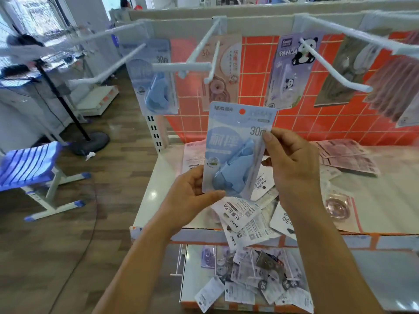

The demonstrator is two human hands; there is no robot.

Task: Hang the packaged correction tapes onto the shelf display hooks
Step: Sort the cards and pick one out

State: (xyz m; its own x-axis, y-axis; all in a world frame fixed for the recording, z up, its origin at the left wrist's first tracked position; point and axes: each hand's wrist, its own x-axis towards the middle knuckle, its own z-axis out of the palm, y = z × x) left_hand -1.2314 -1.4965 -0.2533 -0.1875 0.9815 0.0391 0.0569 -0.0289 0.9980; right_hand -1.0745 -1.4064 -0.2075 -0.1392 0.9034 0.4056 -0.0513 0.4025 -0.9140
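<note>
I hold a blue packaged correction tape (233,155) upright in front of the shelf, its hang hole at the top. My left hand (192,196) grips its lower left corner. My right hand (292,164) pinches its right edge. Above it, white display hooks (212,62) stick out toward me. A matching blue pack (156,87) hangs at the left, a pink pack (223,71) in the middle and a panda pack (290,69) to the right. Several loose packs (247,218) lie on the white shelf (385,200) below my hands.
More packs (256,275) lie jumbled on a lower shelf. Pink packs (347,157) are stacked at the shelf's right. A blue striped stool (29,166) and a fan stand (90,141) are on the wooden floor to the left. A person (20,64) sits far left.
</note>
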